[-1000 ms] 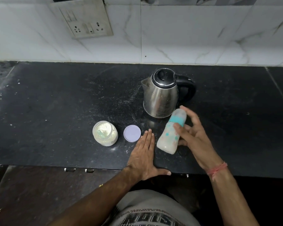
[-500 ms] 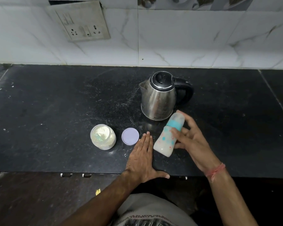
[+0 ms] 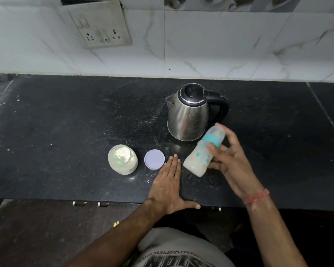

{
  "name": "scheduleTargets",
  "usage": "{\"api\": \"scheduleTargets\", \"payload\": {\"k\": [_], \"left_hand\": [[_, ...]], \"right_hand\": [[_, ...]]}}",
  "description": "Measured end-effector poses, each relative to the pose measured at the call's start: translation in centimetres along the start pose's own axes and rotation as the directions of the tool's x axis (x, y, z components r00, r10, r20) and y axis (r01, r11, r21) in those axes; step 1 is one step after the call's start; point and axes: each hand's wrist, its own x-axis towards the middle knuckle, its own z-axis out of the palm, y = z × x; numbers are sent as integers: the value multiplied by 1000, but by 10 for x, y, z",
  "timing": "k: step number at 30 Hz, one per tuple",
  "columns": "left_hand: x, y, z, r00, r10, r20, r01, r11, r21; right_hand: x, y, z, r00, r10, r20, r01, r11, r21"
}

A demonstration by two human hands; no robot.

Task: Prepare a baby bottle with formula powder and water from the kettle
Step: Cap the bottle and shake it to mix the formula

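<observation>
A black stone countertop [image 3: 66, 132] runs across the view below a white marbled tile wall [image 3: 220, 45], which carries a grimy switch-and-socket plate [image 3: 99, 26]. A stainless steel electric kettle [image 3: 187, 114] with a black lid and handle stands upright on the counter, spout pointing left. The right hand [image 3: 233, 162] grips the baby bottle [image 3: 202, 153], fingers and thumb curled round its body; the bottle is tilted, its teal collar and clear cap leaning up toward the kettle's base, its bottom lifted off the counter, milky white liquid inside. A red thread band [image 3: 256, 197] circles the right wrist. The left hand [image 3: 168, 182] lies flat on the counter, fingers straight and together, thumb spread along the front edge, fingertips just beside a round lilac lid [image 3: 154, 159]. Left of the lid stands an open jar of formula powder [image 3: 122, 159] with a scoop inside.
</observation>
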Motion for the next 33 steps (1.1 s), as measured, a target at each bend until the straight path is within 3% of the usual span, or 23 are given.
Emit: {"api": "scheduleTargets", "payload": {"k": [2, 6, 9, 12, 16, 20, 23, 27, 30, 33], "left_hand": [[1, 1, -1, 1000, -5, -2, 5, 1000, 2], [1, 1, 1, 1000, 7, -6, -7, 1000, 13], [0, 1, -1, 1000, -11, -6, 11, 1000, -4], [-1, 2, -2, 1000, -4, 2, 4, 1000, 4], [-1, 3, -4, 1000, -11, 7, 11, 1000, 14], [-2, 3, -2, 1000, -9, 4, 9, 1000, 23], [0, 2, -3, 1000, -11, -12, 11, 1000, 19], [-2, 0, 1, 999, 39, -39, -38, 999, 14], [1, -1, 2, 999, 5, -32, -4, 1000, 12], [0, 0, 3, 1000, 8, -22, -8, 1000, 10]], "right_hand": [[0, 5, -3, 998, 15, -65, -10, 997, 77], [-3, 4, -6, 986, 91, 139, -79, 993, -93], [-1, 0, -13, 996, 74, 49, -75, 997, 13], [0, -11, -16, 979, 68, 190, -44, 991, -127], [2, -13, -20, 1000, -4, 24, 5, 1000, -15], [-4, -9, -17, 981, 1, 193, 14, 997, -79], [-3, 3, -11, 998, 6, 66, -10, 998, 66], [-6, 7, 3, 974, 54, 221, -47, 998, -35], [-1, 8, 1, 998, 33, 49, -38, 994, 102], [0, 5, -3, 982, 71, 177, -77, 997, 25]]}}
